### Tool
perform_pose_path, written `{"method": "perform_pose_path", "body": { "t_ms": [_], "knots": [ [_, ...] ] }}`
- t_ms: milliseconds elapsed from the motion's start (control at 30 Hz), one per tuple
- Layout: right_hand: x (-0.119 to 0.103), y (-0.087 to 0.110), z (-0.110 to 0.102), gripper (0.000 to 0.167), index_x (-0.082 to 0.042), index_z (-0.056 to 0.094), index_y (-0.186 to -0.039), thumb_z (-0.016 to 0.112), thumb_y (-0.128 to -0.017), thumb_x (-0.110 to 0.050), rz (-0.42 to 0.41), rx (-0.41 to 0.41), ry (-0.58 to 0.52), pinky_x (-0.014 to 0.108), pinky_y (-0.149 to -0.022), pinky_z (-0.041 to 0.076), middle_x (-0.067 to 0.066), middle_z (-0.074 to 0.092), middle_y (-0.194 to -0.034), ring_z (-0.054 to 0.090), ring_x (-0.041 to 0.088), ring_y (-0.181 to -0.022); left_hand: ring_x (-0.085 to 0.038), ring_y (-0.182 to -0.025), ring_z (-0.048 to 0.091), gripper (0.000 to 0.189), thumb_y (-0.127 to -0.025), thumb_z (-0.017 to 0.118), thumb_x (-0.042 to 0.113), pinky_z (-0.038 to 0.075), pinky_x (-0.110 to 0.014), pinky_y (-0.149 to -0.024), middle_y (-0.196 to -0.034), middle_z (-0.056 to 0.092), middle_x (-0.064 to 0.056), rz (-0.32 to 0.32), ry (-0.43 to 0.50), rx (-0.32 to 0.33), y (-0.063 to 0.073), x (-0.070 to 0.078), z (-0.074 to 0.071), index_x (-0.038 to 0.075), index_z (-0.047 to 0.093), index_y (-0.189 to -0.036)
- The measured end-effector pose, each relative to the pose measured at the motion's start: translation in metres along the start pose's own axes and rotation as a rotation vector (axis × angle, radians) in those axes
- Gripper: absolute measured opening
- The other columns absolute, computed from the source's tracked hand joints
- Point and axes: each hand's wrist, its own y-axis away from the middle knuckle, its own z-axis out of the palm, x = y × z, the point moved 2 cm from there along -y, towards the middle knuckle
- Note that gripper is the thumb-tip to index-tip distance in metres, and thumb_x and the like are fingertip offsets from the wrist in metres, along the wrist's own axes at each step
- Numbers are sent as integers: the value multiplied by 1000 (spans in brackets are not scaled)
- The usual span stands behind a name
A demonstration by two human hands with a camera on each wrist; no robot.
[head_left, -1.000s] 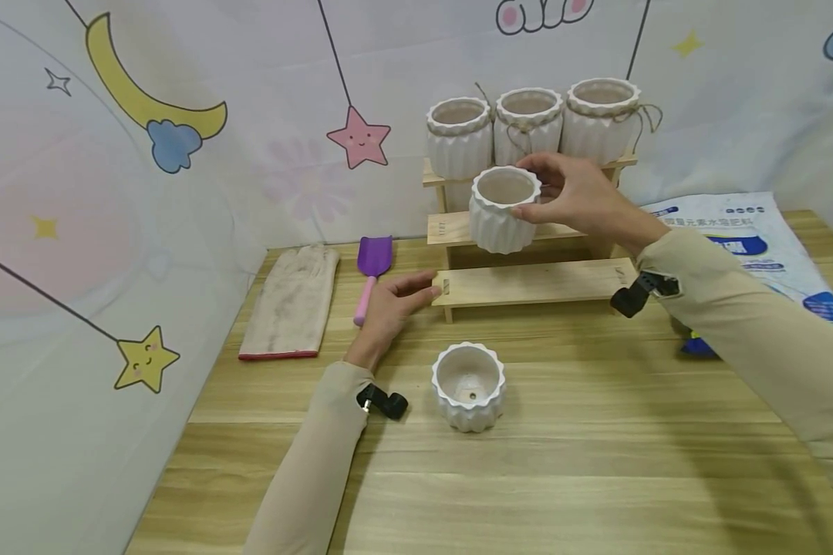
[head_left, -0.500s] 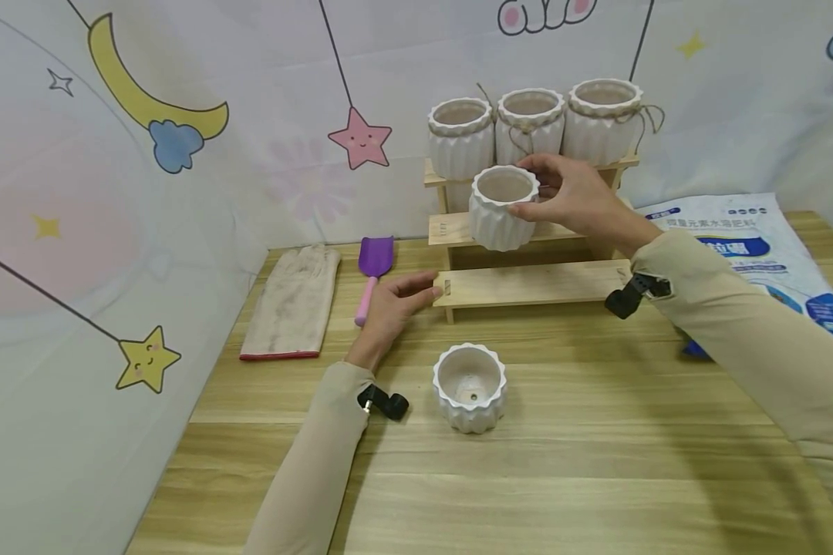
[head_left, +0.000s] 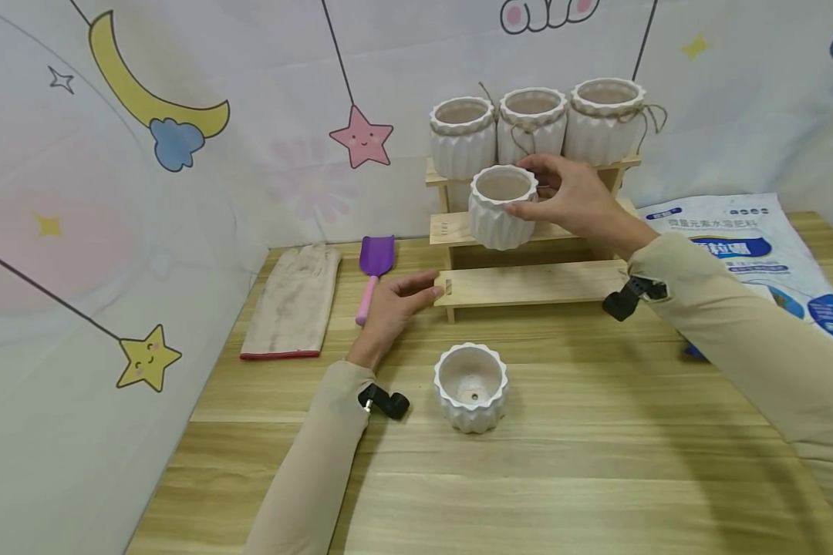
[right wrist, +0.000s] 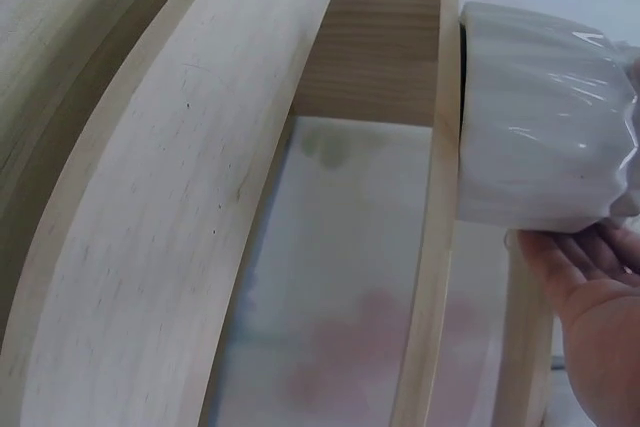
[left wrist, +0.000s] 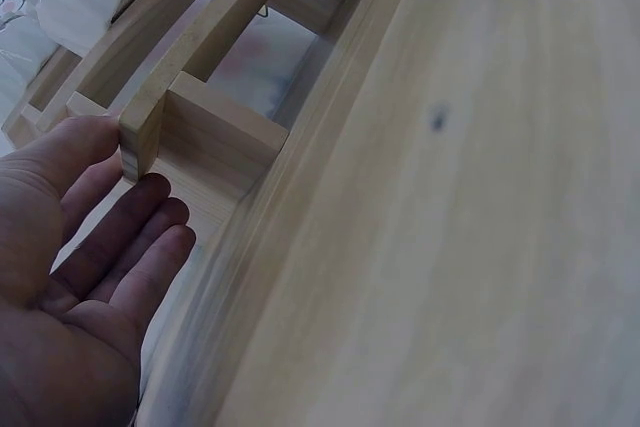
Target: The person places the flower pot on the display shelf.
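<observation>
My right hand [head_left: 572, 196] grips a white fluted flower pot [head_left: 501, 220] by its right side, thumb in front and fingers behind. This pot [right wrist: 545, 117] is upright at the middle tier of a wooden stepped plant stand [head_left: 531, 284]. Its base is at the board's front edge; whether it bears weight there, I cannot tell. At the left end of the lowest tier, my left hand [head_left: 392, 308] holds the board's tip between thumb and fingers, as the left wrist view shows. A second white pot [head_left: 470, 412], low and with a drain hole, stands on the table before the stand.
Three white pots [head_left: 461, 150] with twine around their necks line the top tier. Left of the stand lie a purple hand shovel [head_left: 376, 256] and a cloth glove [head_left: 291, 304]. A printed fertilizer bag [head_left: 729, 208] lies at right, partly behind my right sleeve. A patterned curtain hangs behind.
The pot in my right hand has shifted very slightly left and up against the stand. My left hand keeps its place at the lowest board's end.
</observation>
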Motion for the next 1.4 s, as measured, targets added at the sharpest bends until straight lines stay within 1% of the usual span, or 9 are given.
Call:
{"method": "perform_pose_path", "body": {
  "t_ms": [167, 367, 433, 567, 800, 1000, 1133, 1233, 1400],
  "knots": [
    [1, 2, 1, 70, 3, 54, -147, 88, -89, -18, -6, 17, -13, 22, -95, 54, 21, 64, -137, 65, 27, -121, -20, -122, 67, 38, -95, 83, 15, 51, -33, -103, -127, 76, -7, -5, -7, 2, 0, 0, 1, 7, 76, -131],
    [2, 4, 1, 70, -1, 58, -147, 90, -89, -23, -15, 53, 32, 27, -99, 54, 15, 58, -135, 64, 30, -121, -20, -121, 67, 37, -95, 83, 16, 51, -33, -103, -126, 76, -7, 3, -10, 5, 0, 0, 0, 6, 76, -130],
    [3, 4, 1, 70, -2, 59, -148, 90, -89, -23, -18, 60, 30, 26, -99, 54, 13, 54, -132, 64, 30, -120, -19, -121, 68, 37, -95, 84, 16, 51, -33, -103, -125, 76, -7, 7, -12, 6, 0, 0, 0, 6, 76, -130],
    [3, 4, 1, 70, -3, 59, -149, 89, -89, -22, -21, 65, 13, 24, -97, 55, 12, 54, -132, 65, 30, -120, -19, -120, 68, 37, -94, 84, 16, 51, -34, -103, -124, 77, -7, 11, -11, 5, 0, 0, 0, 6, 76, -130],
    [2, 5, 1, 72, -3, 57, -150, 89, -90, -23, -16, 72, 16, 26, -98, 55, 14, 53, -136, 63, 34, -124, -20, -120, 68, 38, -94, 84, 17, 51, -35, -104, -124, 77, -7, 11, -10, 0, 0, 1, 0, 7, 76, -130],
    [2, 9, 1, 76, -4, 52, -154, 89, -90, -25, -26, 76, 25, 37, -107, 52, 16, 52, -147, 59, 35, -130, -19, -120, 68, 37, -95, 84, 17, 51, -34, -104, -125, 77, -6, 6, -11, 2, 0, 1, 0, 7, 76, -130],
    [1, 14, -3, 76, -5, 52, -153, 89, -90, -23, -56, 87, -7, 39, -111, 49, 14, 54, -149, 58, 32, -132, -19, -120, 68, 37, -95, 84, 16, 51, -34, -104, -125, 76, -6, 3, -7, -2, 0, 1, 0, 7, 76, -130],
    [0, 18, -8, 74, -4, 52, -154, 88, -91, -19, -77, 94, -45, 39, -111, 48, 15, 56, -149, 59, 31, -132, -19, -119, 68, 37, -95, 84, 16, 51, -34, -103, -125, 76, -6, -2, -4, -2, 1, 1, 0, 7, 76, -130],
    [-3, 28, -14, 73, -4, 51, -155, 87, -92, -16, -98, 118, -81, 38, -112, 47, 17, 54, -152, 57, 31, -134, -19, -119, 68, 37, -95, 84, 16, 52, -34, -103, -125, 76, -6, 0, -12, 4, 1, 2, 0, 7, 76, -130]
  ]
}}
